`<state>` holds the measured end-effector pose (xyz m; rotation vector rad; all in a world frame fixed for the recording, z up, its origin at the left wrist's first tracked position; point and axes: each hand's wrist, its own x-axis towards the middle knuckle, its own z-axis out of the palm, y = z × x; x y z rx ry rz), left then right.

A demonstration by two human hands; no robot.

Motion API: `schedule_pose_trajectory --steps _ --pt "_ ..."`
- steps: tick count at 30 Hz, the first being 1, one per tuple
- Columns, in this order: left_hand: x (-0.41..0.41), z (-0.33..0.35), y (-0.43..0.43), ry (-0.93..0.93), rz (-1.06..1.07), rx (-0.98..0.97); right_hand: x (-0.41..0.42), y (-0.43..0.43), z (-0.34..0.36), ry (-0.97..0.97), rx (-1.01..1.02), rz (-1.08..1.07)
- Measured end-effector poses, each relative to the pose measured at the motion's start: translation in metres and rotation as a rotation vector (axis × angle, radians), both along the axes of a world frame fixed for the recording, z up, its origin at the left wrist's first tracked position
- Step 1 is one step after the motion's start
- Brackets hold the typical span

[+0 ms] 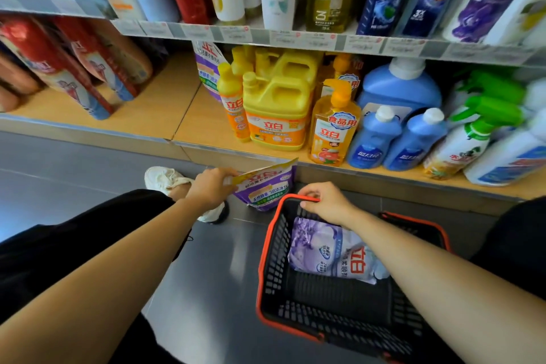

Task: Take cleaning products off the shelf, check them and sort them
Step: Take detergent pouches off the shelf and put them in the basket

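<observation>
My left hand [211,186] pinches the top edge of a purple and white detergent pouch [266,189], holding it just above the floor in front of the lowest shelf. The fingers of my right hand [323,201] curl over the far red rim of a black shopping basket [266,260] on the floor. A pale lilac refill bag [331,251] lies inside the basket, partly under my right forearm. On the shelf behind stand a matching purple pouch [206,68], yellow dish-soap jugs [277,109] and a pump bottle [334,127].
Blue bottles [396,139] and green-trigger sprays [472,133] fill the shelf's right side. Red packs [74,68] lean at the left, with bare wooden shelf [165,103] between. Shampoo bottles line the upper shelf [295,37]. My white shoe [165,179] rests on the grey floor.
</observation>
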<state>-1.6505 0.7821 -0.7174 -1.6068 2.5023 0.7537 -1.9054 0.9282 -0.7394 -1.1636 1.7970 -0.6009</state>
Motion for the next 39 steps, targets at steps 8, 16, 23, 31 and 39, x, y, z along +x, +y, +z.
schedule_pose_trajectory --steps 8,16,23,31,39 --pt "-0.018 0.005 -0.006 0.483 0.279 0.035 0.002 -0.006 0.017 0.267 0.096 0.146" --pt "0.009 -0.003 -0.033 0.565 0.410 0.214 0.025 -0.041 0.068 0.400 -0.163 0.216" --pt "0.002 0.031 -0.106 0.844 0.566 0.083 0.040 -0.123 0.135 0.681 -0.753 0.146" --pt "-0.048 0.069 -0.192 1.072 0.580 0.063 0.047 -0.202 0.143 0.976 -0.653 0.453" --pt "-0.083 0.072 -0.211 0.876 0.561 -0.141 0.032 -0.210 0.134 0.848 -0.677 0.428"
